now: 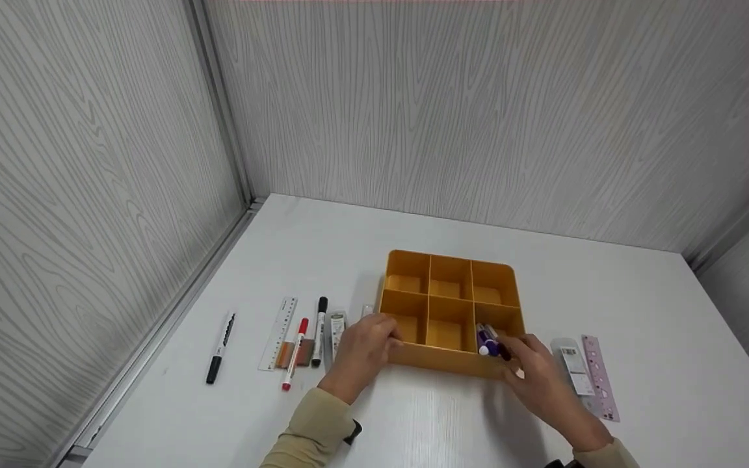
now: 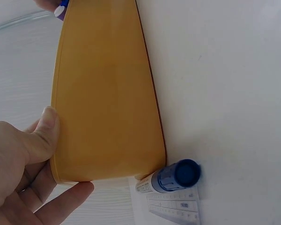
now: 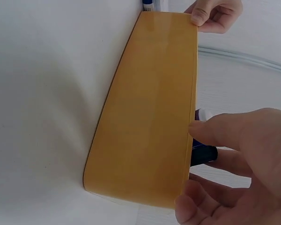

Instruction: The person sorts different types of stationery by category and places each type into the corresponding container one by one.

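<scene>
A yellow-orange organizer box (image 1: 446,359) with two rows of three compartments stands on the white table. My left hand (image 1: 365,344) grips its front left corner; in the left wrist view the thumb lies at the rim and the fingers reach round the side. At the front right, my right hand (image 1: 540,380) holds the front wall, thumb at the rim, other fingers behind it. Several purple and dark pens (image 1: 486,341) lean in the front right compartment, beside those fingers. A blue-capped marker (image 2: 178,177) lies against the box's left side, over a clear ruler (image 2: 173,206).
Left of the box lie a black marker (image 1: 221,348), another clear ruler (image 1: 287,318), a red marker (image 1: 295,354), a second black marker (image 1: 320,331), orange blocks (image 1: 283,355) and a clear pack (image 1: 337,328). To the right are a white pack (image 1: 575,367) and a pink ruler (image 1: 601,377).
</scene>
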A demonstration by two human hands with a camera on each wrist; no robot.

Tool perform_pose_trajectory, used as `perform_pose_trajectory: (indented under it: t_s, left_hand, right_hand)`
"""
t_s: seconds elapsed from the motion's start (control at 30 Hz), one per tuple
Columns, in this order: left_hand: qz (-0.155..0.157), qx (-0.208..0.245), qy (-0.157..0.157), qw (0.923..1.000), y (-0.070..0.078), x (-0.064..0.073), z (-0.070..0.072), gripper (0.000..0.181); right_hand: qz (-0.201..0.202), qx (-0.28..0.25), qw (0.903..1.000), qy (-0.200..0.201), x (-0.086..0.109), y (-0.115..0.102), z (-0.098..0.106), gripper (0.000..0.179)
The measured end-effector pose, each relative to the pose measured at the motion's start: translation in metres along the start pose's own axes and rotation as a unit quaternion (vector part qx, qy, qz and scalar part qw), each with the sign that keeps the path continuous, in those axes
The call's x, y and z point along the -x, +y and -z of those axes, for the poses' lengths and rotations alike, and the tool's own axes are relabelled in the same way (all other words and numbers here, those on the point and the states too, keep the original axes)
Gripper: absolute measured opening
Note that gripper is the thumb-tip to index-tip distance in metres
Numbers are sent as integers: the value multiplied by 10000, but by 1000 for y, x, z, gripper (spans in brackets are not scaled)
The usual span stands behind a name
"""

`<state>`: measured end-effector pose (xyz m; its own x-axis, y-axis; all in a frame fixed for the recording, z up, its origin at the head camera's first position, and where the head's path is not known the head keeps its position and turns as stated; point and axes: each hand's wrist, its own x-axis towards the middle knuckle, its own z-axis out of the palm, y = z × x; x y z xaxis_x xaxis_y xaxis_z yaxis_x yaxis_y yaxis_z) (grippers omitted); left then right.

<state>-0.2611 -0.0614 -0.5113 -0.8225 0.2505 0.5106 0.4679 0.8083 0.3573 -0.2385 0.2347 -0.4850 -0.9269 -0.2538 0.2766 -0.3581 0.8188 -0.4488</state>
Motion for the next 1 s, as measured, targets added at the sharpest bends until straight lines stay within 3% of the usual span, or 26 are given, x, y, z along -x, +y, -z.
perform_pose_trajectory:
  t_s: [0.23, 0.43, 0.6, 0.77, 1.0]
  left_hand:
    - [66, 60, -69, 9999, 1, 0, 1, 10]
    - [59, 147, -50, 9999, 1, 1, 0, 9]
    - [16, 169, -3, 9999, 1, 1, 0, 8]
    - [-2, 176, 33, 9998, 0, 1, -1, 8]
    - [-251, 100, 322, 9991, -1, 2, -2, 10]
  right_hand:
    - [-299, -255, 9992, 85, 9, 12, 17, 48]
    - [-724, -82, 9970, 247, 16, 30, 32, 39]
    - [-1226, 197, 9923, 1, 25, 48, 38, 37]
    - [-1888, 648, 9786, -496, 32, 65, 38, 41]
    - [-2148, 1057, 9688, -648, 43, 82, 29, 40]
